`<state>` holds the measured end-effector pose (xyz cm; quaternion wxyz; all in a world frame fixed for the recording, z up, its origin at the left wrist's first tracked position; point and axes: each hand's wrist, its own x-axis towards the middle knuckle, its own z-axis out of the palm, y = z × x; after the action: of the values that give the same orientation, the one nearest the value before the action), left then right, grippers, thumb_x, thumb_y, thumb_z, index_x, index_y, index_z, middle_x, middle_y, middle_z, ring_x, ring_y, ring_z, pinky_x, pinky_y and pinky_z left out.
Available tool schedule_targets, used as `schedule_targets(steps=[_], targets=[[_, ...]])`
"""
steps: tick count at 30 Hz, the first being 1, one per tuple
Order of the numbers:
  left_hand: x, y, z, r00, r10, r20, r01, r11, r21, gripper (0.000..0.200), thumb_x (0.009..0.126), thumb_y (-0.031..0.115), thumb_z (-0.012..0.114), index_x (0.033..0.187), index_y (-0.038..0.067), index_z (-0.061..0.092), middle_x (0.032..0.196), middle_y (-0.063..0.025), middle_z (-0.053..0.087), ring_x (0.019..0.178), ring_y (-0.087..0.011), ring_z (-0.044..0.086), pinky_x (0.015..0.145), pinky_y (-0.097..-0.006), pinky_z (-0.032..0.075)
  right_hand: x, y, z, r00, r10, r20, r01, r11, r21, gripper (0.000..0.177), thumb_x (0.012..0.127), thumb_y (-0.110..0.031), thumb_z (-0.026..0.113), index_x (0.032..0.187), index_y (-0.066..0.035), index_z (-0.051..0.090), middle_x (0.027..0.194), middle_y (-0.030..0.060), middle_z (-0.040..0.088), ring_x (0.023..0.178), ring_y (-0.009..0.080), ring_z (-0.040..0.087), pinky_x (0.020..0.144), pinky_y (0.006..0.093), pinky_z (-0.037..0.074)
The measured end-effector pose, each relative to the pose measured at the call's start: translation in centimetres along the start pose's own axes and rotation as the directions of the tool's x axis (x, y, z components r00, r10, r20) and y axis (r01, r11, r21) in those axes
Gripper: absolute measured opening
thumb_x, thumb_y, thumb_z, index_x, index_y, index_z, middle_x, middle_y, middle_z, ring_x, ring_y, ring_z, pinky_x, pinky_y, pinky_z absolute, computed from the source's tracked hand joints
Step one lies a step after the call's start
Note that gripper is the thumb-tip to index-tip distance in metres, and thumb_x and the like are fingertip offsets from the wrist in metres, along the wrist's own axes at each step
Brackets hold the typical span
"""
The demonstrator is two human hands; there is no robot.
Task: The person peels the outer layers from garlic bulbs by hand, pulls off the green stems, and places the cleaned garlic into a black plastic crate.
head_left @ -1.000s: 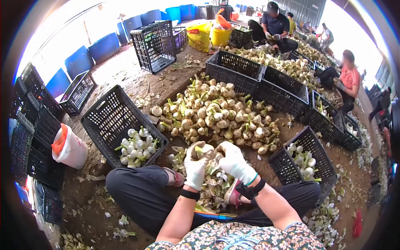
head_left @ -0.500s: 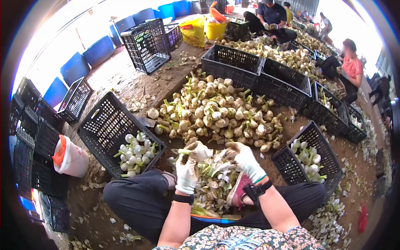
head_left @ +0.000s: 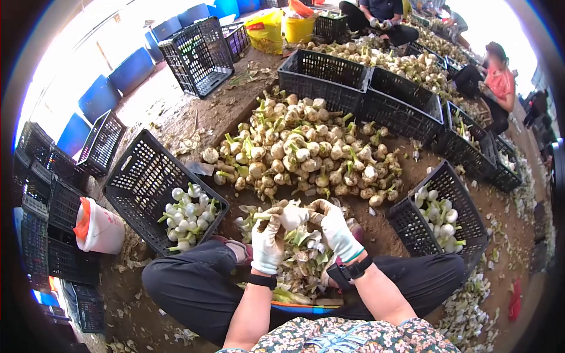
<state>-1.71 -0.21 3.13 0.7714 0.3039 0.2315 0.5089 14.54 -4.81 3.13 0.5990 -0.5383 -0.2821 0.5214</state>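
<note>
My left hand (head_left: 268, 242), in a soiled white glove, is closed round a garlic bulb (head_left: 294, 216) with a short green stem poking out at its left. My right hand (head_left: 335, 228), gloved too, has its fingers pinched at the bulb's right side; whether they hold a piece of skin is too small to tell. Below the hands lies a heap of peeled skins and leaves (head_left: 303, 265) between my legs. In front spreads a large pile of unpeeled garlic (head_left: 306, 147). Cleaned white bulbs (head_left: 189, 216) fill part of the tilted black crate (head_left: 147, 170) on the left.
On the right, another black crate (head_left: 465, 200) holds cleaned bulbs. Black crates (head_left: 400, 109) line the pile's far side. A white bucket (head_left: 103, 226) stands at the left. Two people (head_left: 385, 17) (head_left: 499, 82) sit farther back among garlic.
My right hand has moved left to the bulb, closing the gap between the hands. The view has shifted slightly, and the seated person at the right has changed arm position.
</note>
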Motion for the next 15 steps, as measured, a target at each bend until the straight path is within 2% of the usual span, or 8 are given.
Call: schedule_targets(steps=[2,5,6,8,9,12,14,15], targets=[[0.2,-0.2,-0.3,1.0,-0.011,0.023,0.012,0.999,-0.04,0.029,0.093,0.019,0.066,0.116,0.0,0.061,0.133,-0.018,0.057,0.107,-0.0179,0.062,0.086,-0.0259,0.054,-0.4,0.6,-0.2,0.993,0.097,0.073,-0.119,0.878,0.464,0.009,0.09,-0.006,0.066,0.097,-0.005,0.059,0.082,0.0033,0.062,0.068,0.0127,0.058,0.061,0.0274,0.048],[0.7,-1.2,-2.3,0.983,-0.166,0.079,0.182,0.94,-0.287,0.033,0.095,0.018,0.061,0.123,0.001,0.058,0.138,-0.0146,0.053,0.112,-0.0215,0.062,0.06,-0.0108,0.053,-0.7,2.5,-0.5,0.986,0.093,0.139,-0.16,0.76,0.63,0.015,0.09,-0.008,0.066,0.103,-0.007,0.058,0.09,0.0049,0.065,0.076,0.0175,0.064,0.067,0.031,0.053],[0.6,-0.8,-1.9,0.982,-0.171,0.079,0.187,0.94,-0.286,0.033,0.095,0.018,0.061,0.123,0.001,0.058,0.138,-0.0146,0.053,0.112,-0.0215,0.062,0.06,-0.0108,0.053,-0.9,2.6,-0.3,0.984,0.059,0.17,-0.163,0.689,0.706,0.02,0.089,-0.008,0.066,0.107,-0.008,0.057,0.096,0.0053,0.067,0.082,0.0195,0.067,0.071,0.032,0.056],[0.6,0.1,-1.0,0.977,-0.175,0.123,0.203,0.938,-0.28,0.043,0.095,0.021,0.063,0.132,0.002,0.053,0.143,-0.0142,0.049,0.111,-0.0171,0.061,0.076,-0.017,0.053,-1.0,2.6,-0.2,0.978,0.079,0.195,-0.194,0.696,0.692,0.023,0.089,-0.012,0.069,0.109,-0.008,0.057,0.099,0.0049,0.066,0.084,0.0179,0.067,0.072,0.0308,0.056],[0.4,-0.3,-0.8,0.994,-0.085,0.066,0.097,0.975,-0.199,0.046,0.096,0.022,0.06,0.137,0.003,0.049,0.144,-0.0143,0.048,0.122,-0.0212,0.055,0.093,-0.026,0.051,-1.4,0.8,0.6,0.976,0.098,0.194,-0.196,0.782,0.591,0.026,0.089,-0.014,0.07,0.11,-0.008,0.057,0.098,0.0043,0.066,0.084,0.0167,0.066,0.073,0.0301,0.055],[0.7,-1.1,-0.3,0.998,0.024,0.051,-0.025,0.999,0.025,0.046,0.097,0.023,0.058,0.139,0.005,0.049,0.145,-0.0149,0.046,0.131,-0.024,0.048,0.103,-0.0325,0.045,-1.4,0.7,0.9,0.995,-0.015,0.103,-0.005,0.981,0.192,0.033,0.083,-0.01,0.077,0.109,-0.006,0.058,0.095,0.0012,0.064,0.084,0.0103,0.063,0.071,0.0255,0.052],[0.4,-1.0,0.2,0.999,0.013,-0.033,-0.012,0.999,0.037,0.043,0.098,0.026,0.059,0.134,0.004,0.052,0.135,-0.014,0.055,0.122,-0.0223,0.055,0.099,-0.0316,0.048,-1.3,0.4,0.5,0.993,-0.077,0.093,0.088,0.989,-0.118,0.029,0.08,-0.005,0.078,0.102,-0.006,0.059,0.091,-0.0004,0.062,0.082,0.0086,0.06,0.071,0.024,0.05],[0.4,-0.7,0.0,0.99,-0.094,-0.103,0.11,0.981,0.158,0.041,0.098,0.027,0.06,0.13,0.003,0.054,0.127,-0.0128,0.059,0.116,-0.0208,0.058,0.097,-0.0315,0.048,-1.0,0.2,0.4,0.993,-0.077,0.092,0.088,0.989,-0.116,0.029,0.08,-0.005,0.078,0.102,-0.006,0.059,0.091,-0.0004,0.062,0.082,0.0086,0.06,0.071,0.024,0.05]])
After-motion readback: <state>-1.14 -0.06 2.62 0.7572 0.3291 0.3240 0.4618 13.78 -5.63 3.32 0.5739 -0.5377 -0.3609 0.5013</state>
